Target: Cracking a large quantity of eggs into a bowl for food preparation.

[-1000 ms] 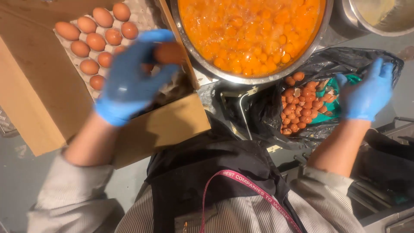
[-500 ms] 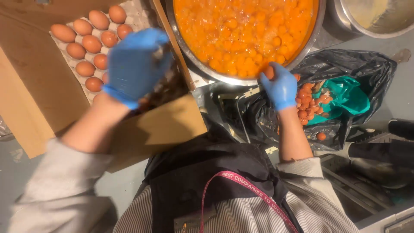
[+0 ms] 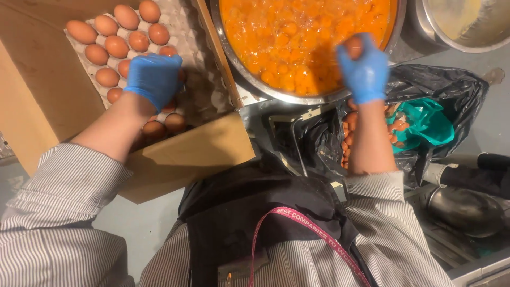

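Note:
A grey egg tray (image 3: 204,79) with several brown eggs (image 3: 109,42) sits in an open cardboard box (image 3: 191,154) on the left. My left hand (image 3: 154,79), in a blue glove, reaches down onto the eggs in the tray; whether it grips one is hidden. My right hand (image 3: 364,66), also gloved in blue, holds a brown egg (image 3: 353,47) over the rim of a big metal bowl (image 3: 241,69) full of orange yolks and egg liquid.
A black rubbish bag (image 3: 451,90) with broken eggshells and a teal glove or wrapper lies below the bowl at right. A second metal bowl (image 3: 462,32) stands at the top right. Dark metal equipment fills the lower right corner.
My right hand has risen from the bowl's lower rim to over the bowl with an egg. My left hand has shifted down onto the tray's eggs.

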